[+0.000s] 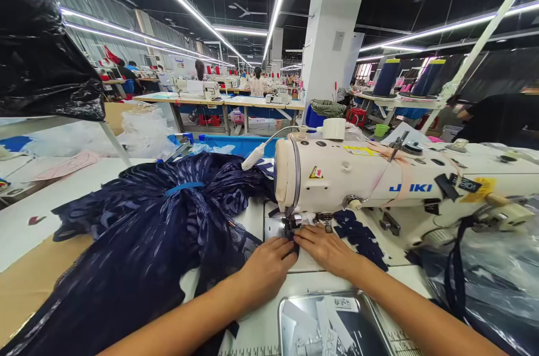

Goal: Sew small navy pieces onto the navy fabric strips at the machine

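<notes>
Head view: left hand [269, 266] and right hand [322, 243] set fingertips on navy cloth [297, 245] at the presser foot [288, 226] of the JUKI sewing machine [337, 170], presumably steadying it; whether either pinches, I cannot tell. Its visible sliver appears to point footward; the full long axis is hidden.

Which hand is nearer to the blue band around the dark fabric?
Left: the left hand is below and right of the blue band in the picture; the right hand is farther right.
</notes>
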The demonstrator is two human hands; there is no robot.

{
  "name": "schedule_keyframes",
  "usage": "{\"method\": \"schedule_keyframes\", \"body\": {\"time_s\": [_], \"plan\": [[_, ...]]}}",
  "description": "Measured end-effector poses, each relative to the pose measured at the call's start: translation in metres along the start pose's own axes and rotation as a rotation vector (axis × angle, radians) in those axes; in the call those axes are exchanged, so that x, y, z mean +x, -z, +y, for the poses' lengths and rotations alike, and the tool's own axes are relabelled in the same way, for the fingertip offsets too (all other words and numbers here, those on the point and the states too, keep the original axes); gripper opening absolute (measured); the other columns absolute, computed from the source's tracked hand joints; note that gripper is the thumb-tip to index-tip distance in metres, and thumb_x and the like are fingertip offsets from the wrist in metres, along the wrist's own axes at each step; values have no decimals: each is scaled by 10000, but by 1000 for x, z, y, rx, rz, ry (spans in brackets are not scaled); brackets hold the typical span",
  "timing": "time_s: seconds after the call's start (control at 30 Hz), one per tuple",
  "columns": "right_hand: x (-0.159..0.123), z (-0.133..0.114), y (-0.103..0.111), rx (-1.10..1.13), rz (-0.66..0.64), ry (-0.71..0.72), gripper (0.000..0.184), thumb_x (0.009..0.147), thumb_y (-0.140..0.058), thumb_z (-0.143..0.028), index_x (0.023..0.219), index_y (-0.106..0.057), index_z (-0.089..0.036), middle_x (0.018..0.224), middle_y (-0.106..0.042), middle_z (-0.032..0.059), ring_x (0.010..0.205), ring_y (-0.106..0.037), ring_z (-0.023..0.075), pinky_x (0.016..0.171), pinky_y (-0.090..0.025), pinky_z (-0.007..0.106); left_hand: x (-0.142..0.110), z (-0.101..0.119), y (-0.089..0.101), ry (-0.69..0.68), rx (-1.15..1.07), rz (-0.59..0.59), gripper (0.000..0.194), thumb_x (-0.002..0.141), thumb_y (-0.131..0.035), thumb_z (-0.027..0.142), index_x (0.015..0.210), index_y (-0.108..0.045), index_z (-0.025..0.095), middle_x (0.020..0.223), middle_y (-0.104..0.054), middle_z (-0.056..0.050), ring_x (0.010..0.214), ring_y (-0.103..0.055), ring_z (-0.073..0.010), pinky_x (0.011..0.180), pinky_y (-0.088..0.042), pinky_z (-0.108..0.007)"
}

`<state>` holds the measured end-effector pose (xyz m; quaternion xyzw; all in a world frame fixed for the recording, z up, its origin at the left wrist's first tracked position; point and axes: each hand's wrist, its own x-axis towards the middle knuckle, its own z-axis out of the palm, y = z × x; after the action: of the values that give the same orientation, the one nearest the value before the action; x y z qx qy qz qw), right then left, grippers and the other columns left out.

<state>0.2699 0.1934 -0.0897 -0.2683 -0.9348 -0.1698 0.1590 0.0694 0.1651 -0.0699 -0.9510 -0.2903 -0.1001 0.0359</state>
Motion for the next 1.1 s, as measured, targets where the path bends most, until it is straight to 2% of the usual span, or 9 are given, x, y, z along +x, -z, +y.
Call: {"method": "schedule_keyframes", "body": {"time_s": [0.2, 0.43, 0.63, 0.83, 0.93, 1.1], "plan": [[-1, 11, -6, -29, -56, -33, 371, 818, -394, -11, 1124, -563, -135, 1141, -607, 108, 960, -602, 213, 761, -512, 340, 10, 2, -3, 18, 17, 25, 270, 746, -455, 27, 979, -586, 64, 1035, -614, -147, 1018, -551, -250, 934, -451, -372], [-1, 12, -9, -19, -71, -52, 389, 819, -382, -22, 1154, -550, -126, 1158, -597, 129, 930, -621, 210, 706, -528, 340, 12, 4, -10, 78, 23, 100, 253, 752, -457, 45, 969, -581, 87, 1030, -606, -148, 987, -551, -257, 912, -459, -395], [-2, 15, -13, -24, -45, -32, 411, 830, -354, -18, 1181, -537, -128, 1160, -595, 127, 1007, -593, 214, 799, -515, 350, 16, 3, -13, 107, 31, 103, 281, 727, -444, 19, 961, -582, 90, 1043, -607, -153, 982, -557, -256, 914, -450, -409], [0, 12, -10, -58, -37, -96, 439, 815, -343, -7, 1166, -558, -157, 1118, -622, 111, 874, -633, 221, 705, -542, 358, 20, 1, -15, 120, 54, 84, 278, 724, -458, 20, 962, -591, 78, 1047, -619, -145, 996, -567, -249, 922, -434, -383], [3, 11, -5, -34, -19, -114, 453, 809, -340, 3, 1143, -577, -189, 1068, -646, 91, 866, -631, 218, 707, -540, 353, 22, 1, -17, 130, 87, 115, 284, 720, -447, 9, 956, -592, 69, 1029, -630, -153, 968, -584, -250, 896, -437, -394], [6, 12, -4, 22, -25, -135, 425, 827, -340, -21, 1145, -576, -175, 1040, -646, 121, 854, -628, 246, 707, -526, 401, 24, 0, -21, 142, 119, 168, 276, 752, -450, 36, 992, -583, 66, 1027, -638, -161, 926, -603, -253, 856, -432, -410]]}}
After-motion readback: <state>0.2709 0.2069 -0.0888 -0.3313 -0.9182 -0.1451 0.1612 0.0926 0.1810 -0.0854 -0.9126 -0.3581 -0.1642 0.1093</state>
